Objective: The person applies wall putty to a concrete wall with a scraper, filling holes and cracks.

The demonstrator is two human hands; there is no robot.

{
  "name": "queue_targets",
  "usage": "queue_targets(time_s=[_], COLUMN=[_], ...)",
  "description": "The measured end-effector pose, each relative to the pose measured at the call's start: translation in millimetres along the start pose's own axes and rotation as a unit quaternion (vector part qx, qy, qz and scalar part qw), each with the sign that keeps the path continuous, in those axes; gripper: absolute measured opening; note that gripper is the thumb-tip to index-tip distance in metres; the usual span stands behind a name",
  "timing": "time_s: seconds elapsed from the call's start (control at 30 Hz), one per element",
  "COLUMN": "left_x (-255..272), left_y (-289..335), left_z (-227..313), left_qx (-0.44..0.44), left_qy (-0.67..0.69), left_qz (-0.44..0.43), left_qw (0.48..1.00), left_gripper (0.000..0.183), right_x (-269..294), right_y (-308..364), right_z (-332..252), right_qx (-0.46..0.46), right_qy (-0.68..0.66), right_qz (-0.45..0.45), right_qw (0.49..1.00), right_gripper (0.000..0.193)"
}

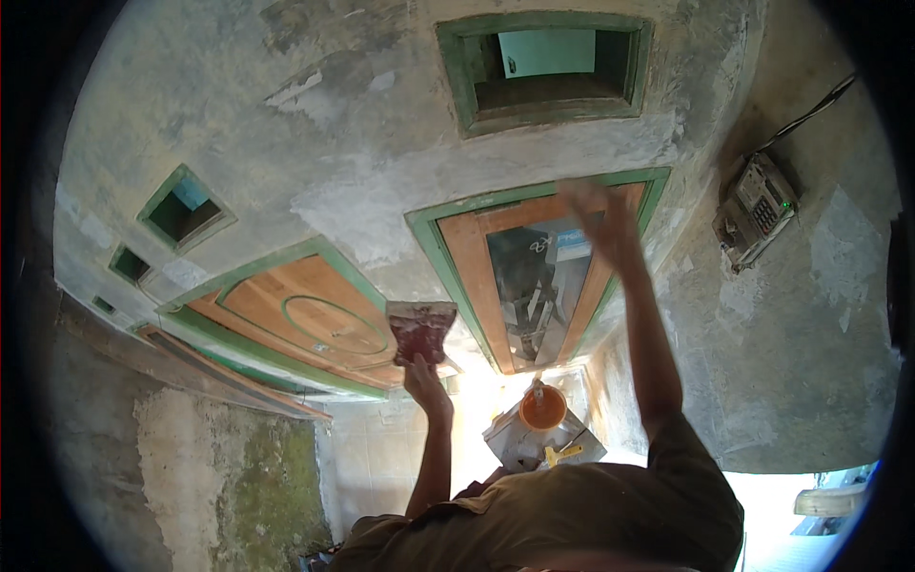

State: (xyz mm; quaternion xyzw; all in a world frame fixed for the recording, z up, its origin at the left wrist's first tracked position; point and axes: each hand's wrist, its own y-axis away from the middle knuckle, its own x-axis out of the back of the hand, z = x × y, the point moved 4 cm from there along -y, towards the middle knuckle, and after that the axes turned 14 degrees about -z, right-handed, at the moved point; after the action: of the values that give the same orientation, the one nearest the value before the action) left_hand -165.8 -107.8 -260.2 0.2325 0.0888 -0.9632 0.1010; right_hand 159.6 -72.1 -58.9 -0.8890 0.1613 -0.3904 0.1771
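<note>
My left hand is closed around the lower end of a wide, dark reddish-brown putty scraper. Its flared edge points up and carries a greyish band. My right arm stretches up, and the right hand is in front of the upper right of a wooden-framed glass panel with a green outer frame. Motion smears its fingers, so whether they hold anything is unclear. Behind and above both hands rises a patchy grey plastered wall with lighter smears.
Below me an orange bucket stands on a grey platform, with a yellow-handled tool beside it. A wooden door is at left. Green-framed openings pierce the wall above. An electric meter with a cable hangs at right.
</note>
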Motion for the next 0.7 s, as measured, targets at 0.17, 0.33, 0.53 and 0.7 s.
queue_targets(time_s=[0.17,0.33,0.53,0.7], left_x=[29,36,29,67], left_y=[-24,-43,-58,-60], left_z=[45,85,109,141], left_qx=[-0.065,-0.073,-0.104,-0.131], left_qy=[-0.047,0.096,0.084,-0.002], left_qz=[-0.037,-0.065,-0.105,-0.055], left_qw=[0.996,0.991,0.985,0.990], left_gripper=[0.034,0.034,0.026,0.020], right_x=[39,15,2,-31], right_y=[-118,-221,-266,-243], right_z=[-45,8,68,3], right_qx=[0.288,0.321,0.163,0.138], right_qy=[0.201,0.492,0.568,0.537], right_qz=[0.142,0.048,-0.104,-0.169], right_qw=[0.926,0.808,0.800,0.815], right_gripper=[0.017,0.027,0.040,0.043])
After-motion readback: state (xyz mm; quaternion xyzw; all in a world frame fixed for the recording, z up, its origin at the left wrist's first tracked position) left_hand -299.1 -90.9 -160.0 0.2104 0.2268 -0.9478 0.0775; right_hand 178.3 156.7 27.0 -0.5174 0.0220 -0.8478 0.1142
